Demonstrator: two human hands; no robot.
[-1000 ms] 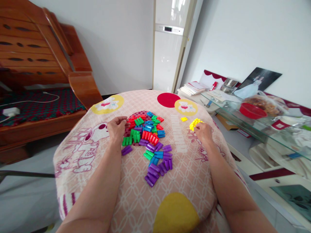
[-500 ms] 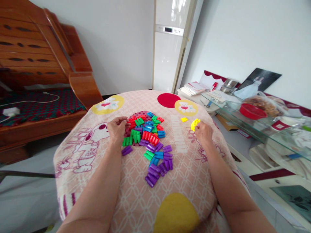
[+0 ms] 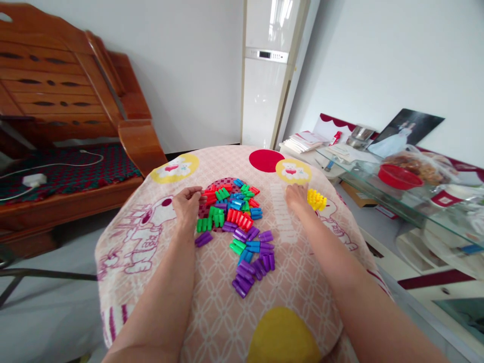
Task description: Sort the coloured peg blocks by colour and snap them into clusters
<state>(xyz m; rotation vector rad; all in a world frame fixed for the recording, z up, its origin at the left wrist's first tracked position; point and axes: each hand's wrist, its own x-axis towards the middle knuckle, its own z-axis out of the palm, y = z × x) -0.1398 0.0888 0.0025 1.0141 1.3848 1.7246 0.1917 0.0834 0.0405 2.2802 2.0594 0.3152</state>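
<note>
My left hand (image 3: 188, 205) is at the left edge of a pile of small plastic building pieces, fingers drawn together beside the red pieces (image 3: 210, 196). What its fingertips pinch, if anything, is hidden. My right hand (image 3: 297, 197) is lowered to the cloth with fingers curled down, covering the spot where a small yellow piece lay. Just right of it lies a cluster of yellow pieces (image 3: 316, 200), apart from the hand. Green pieces (image 3: 216, 217), blue pieces (image 3: 252, 246) and purple pieces (image 3: 244, 276) spread across the table's middle towards me.
A patterned pink cloth (image 3: 219, 312) covers the round table. To the right stands a glass-shelved cabinet with a red bowl (image 3: 400, 175), papers (image 3: 304, 141) and a photo (image 3: 406, 128). At left is a wooden bench (image 3: 49, 91) with a white charger (image 3: 35, 180).
My right hand has let go of the yellow cluster and moved left, over the small yellow piece. My left hand stays by the red pieces. The view has shifted slightly.
</note>
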